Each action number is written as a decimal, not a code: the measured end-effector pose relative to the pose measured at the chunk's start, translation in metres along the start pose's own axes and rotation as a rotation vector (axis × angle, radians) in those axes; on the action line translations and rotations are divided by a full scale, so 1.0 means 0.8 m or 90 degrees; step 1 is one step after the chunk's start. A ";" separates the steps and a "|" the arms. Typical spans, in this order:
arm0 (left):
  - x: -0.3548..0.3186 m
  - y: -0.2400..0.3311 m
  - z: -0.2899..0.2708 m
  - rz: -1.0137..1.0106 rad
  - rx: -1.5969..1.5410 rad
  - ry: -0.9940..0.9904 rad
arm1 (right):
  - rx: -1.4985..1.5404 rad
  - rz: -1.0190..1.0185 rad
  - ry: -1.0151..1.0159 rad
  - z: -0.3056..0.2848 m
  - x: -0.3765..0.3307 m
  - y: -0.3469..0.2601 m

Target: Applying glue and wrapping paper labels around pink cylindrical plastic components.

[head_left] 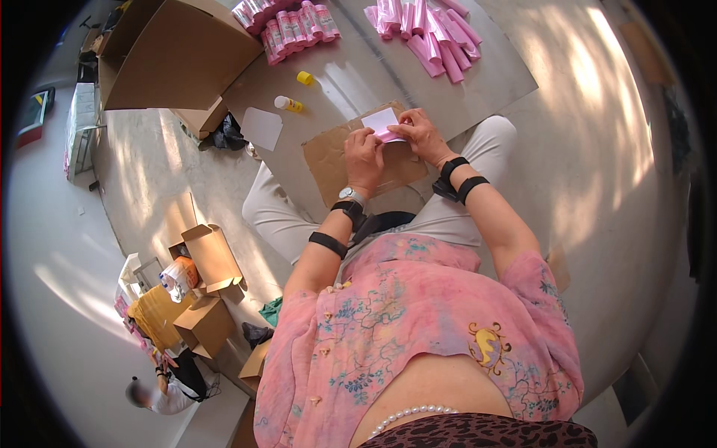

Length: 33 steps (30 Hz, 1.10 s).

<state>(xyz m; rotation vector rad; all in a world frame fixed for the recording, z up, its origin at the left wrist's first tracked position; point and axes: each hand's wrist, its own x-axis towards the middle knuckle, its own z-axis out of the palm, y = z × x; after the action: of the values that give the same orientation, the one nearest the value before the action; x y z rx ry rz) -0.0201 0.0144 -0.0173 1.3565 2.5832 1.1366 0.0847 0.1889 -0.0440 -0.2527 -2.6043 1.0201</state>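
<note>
A small pale sheet of paper (379,119) with a pink near edge lies over a flat piece of brown cardboard (326,159) on the table in front of me. My left hand (364,158) is closed at the sheet's near left corner, fingertips pressed on it. From the right, my right hand (423,137) pinches the pink edge between thumb and fingers. The underside of the sheet is hidden. To the left of the cardboard are an uncapped glue stick (289,104), its yellow cap (305,78) and a separate white sheet (261,128).
At the table's (493,82) far side lie a heap of pink rolled tubes (444,41) and a stack of labelled pink tubes (299,30). A large open cardboard box (172,60) stands at the far left. More boxes (205,325) and another person (168,392) are at the lower left.
</note>
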 end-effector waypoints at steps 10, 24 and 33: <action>0.008 -0.006 0.006 -0.075 -0.050 -0.005 | 0.048 -0.007 0.002 0.003 -0.001 0.006; 0.027 -0.023 0.006 -0.245 -0.188 -0.072 | 0.125 0.095 -0.007 -0.001 0.007 0.006; 0.043 -0.058 -0.008 -0.362 -0.380 -0.197 | 0.127 0.124 -0.008 0.003 0.014 0.005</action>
<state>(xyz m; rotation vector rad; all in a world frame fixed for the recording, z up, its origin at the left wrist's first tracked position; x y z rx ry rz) -0.0764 0.0183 -0.0299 0.5623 1.9647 1.2940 0.0740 0.1934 -0.0454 -0.4574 -2.5020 1.3408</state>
